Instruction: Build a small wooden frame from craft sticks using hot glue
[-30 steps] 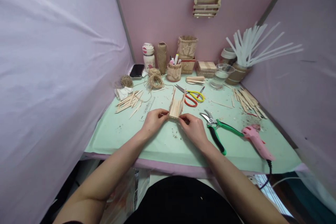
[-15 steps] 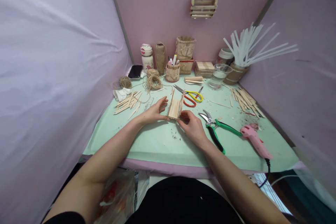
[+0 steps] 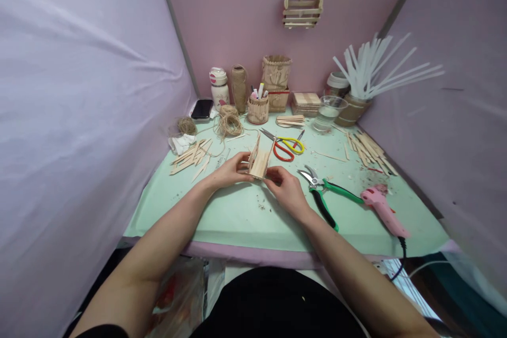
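Note:
A small popsicle-stick structure (image 3: 260, 162), with a slatted base and two raised sides, is between my hands near the middle of the table. My left hand (image 3: 233, 170) grips its left side, fingers behind and thumb along the near edge. On the other side, my right hand (image 3: 287, 190) pinches the near right corner between thumb and fingers. Just beyond lie scissors (image 3: 283, 150) with red and yellow handles. Green-handled pruning shears (image 3: 317, 184) rest open-bladed to the right of my right hand.
A pink glue gun (image 3: 384, 211) lies at the right, its cord running off the front edge. Loose sticks (image 3: 192, 156) are scattered at left, and more sticks (image 3: 370, 153) at right. Twine (image 3: 229, 122), a cup of water (image 3: 327, 116) and a pot of glue sticks (image 3: 352, 111) stand toward the back.
My left hand has moved in to the right and closed on the structure's left side. The structure has turned and tilted slightly; my right hand keeps its hold.

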The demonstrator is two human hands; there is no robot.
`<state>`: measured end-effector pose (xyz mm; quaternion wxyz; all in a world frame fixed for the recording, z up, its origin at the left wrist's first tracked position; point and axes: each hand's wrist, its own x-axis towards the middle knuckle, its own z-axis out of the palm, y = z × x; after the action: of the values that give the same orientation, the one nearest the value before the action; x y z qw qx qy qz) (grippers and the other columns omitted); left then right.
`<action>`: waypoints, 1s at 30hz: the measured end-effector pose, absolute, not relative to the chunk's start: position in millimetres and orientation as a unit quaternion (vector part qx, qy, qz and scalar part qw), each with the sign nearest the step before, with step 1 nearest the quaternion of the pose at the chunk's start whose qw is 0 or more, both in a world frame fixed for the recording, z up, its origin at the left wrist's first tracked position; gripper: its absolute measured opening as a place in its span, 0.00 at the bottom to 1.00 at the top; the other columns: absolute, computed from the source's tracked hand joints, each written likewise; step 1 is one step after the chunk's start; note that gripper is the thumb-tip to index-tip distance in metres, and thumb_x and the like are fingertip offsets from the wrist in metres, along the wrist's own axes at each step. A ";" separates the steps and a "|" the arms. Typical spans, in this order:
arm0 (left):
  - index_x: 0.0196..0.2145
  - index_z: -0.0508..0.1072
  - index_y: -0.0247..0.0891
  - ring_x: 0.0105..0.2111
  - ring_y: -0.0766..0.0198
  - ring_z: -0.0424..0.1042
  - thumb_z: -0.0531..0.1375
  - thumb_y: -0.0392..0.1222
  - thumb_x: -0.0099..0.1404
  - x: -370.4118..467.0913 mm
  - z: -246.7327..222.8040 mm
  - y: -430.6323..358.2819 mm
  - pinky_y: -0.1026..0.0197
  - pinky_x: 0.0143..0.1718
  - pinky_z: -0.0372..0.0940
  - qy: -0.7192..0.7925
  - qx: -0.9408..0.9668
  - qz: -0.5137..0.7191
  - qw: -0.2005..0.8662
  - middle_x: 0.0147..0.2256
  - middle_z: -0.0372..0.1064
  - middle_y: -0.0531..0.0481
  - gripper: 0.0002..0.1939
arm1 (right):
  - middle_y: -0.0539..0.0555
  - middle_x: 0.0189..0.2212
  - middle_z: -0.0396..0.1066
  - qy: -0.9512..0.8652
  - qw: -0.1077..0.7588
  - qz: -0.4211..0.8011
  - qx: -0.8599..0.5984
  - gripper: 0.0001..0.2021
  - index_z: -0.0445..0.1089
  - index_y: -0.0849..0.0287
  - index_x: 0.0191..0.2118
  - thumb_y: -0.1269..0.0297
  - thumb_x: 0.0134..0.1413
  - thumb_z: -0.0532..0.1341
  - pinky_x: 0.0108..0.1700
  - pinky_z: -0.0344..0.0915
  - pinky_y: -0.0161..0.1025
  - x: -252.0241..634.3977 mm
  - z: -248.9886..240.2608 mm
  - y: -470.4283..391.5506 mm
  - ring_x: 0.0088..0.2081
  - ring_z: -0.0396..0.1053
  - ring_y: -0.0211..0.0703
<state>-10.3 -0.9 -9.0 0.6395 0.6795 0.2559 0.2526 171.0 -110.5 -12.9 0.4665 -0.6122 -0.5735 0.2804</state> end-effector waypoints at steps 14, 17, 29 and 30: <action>0.50 0.65 0.36 0.40 0.60 0.74 0.69 0.36 0.48 -12.5 -7.1 8.3 0.53 0.46 0.68 0.321 0.723 0.290 0.539 0.44 0.70 0.44 0.31 | 0.59 0.55 0.65 -0.522 0.525 0.248 -0.624 0.30 0.61 0.56 0.53 0.75 0.39 0.56 0.58 0.61 0.52 202.9 -18.5 -60.6 0.57 0.64 0.52; 0.48 0.67 0.35 0.40 0.59 0.73 0.68 0.38 0.47 -15.2 -3.9 4.4 0.51 0.47 0.68 0.366 0.711 0.317 0.510 0.41 0.71 0.45 0.29 | 0.60 0.56 0.64 -0.494 0.532 0.284 -0.626 0.32 0.60 0.56 0.54 0.76 0.37 0.56 0.61 0.56 0.53 198.6 -22.9 -37.1 0.59 0.61 0.52; 0.55 0.63 0.31 0.49 0.50 0.69 0.71 0.48 0.46 5.7 -15.4 -61.8 0.49 0.50 0.64 0.573 0.656 0.378 0.313 0.49 0.68 0.36 0.41 | 0.60 0.50 0.70 -0.505 0.579 0.338 -0.543 0.21 0.62 0.57 0.47 0.71 0.42 0.57 0.58 0.61 0.50 184.7 -29.8 -32.4 0.53 0.69 0.48; 0.54 0.63 0.31 0.47 0.51 0.70 0.71 0.48 0.46 8.5 -14.8 -61.1 0.49 0.49 0.65 0.572 0.655 0.382 0.312 0.48 0.69 0.36 0.40 | 0.59 0.50 0.71 -0.505 0.580 0.337 -0.543 0.21 0.62 0.57 0.47 0.71 0.42 0.58 0.58 0.61 0.50 184.1 -29.8 -32.8 0.52 0.69 0.48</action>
<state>8.5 -61.1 -14.8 0.3119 0.6554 0.5722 0.3819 184.1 -32.8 -29.8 0.5799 -0.5431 -0.5054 0.3367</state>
